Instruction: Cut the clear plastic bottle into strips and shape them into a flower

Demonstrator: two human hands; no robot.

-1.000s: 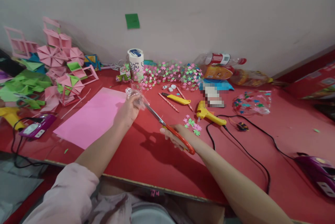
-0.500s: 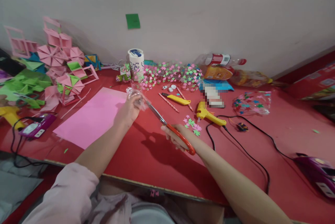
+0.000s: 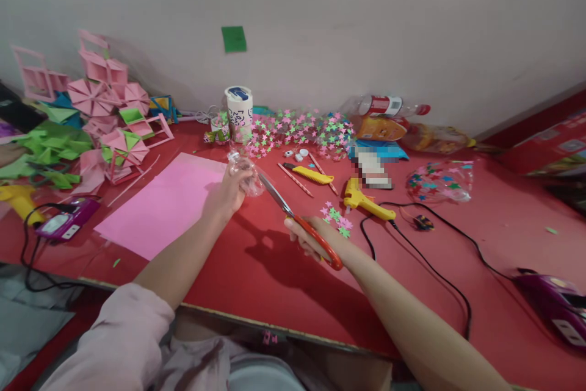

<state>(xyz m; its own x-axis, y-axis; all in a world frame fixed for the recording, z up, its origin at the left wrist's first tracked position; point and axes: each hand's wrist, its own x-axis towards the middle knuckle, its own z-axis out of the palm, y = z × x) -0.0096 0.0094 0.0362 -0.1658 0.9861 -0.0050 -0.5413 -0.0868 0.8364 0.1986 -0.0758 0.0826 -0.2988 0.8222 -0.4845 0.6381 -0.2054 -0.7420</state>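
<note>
My left hand [image 3: 234,186] is closed around a clear plastic bottle piece [image 3: 253,183], which looks like a cut bottle top with its neck pointing up and away. In my right hand [image 3: 307,235] are scissors with red-orange handles [image 3: 318,240]; the fingers are wrapped through the handles. The blades look nearly closed, and their tips lie beside the cut edge of the plastic; I cannot tell whether they touch it. Under my left forearm lie sheets of pink paper [image 3: 160,202]. Small pink and green paper stars [image 3: 336,219] lie just beyond my right hand.
A yellow cutter [image 3: 312,175], striped pencils [image 3: 295,179] and a yellow glue gun [image 3: 370,203] with a trailing black cord lie ahead. Folded pink paper pieces [image 3: 94,98] pile up at left. A white tumbler [image 3: 238,113] and plastic bottles [image 3: 382,105] stand or lie along the wall.
The plastic piece has turned slightly in my left hand and shows more of its cut side. My right hand and the scissors have barely moved.
</note>
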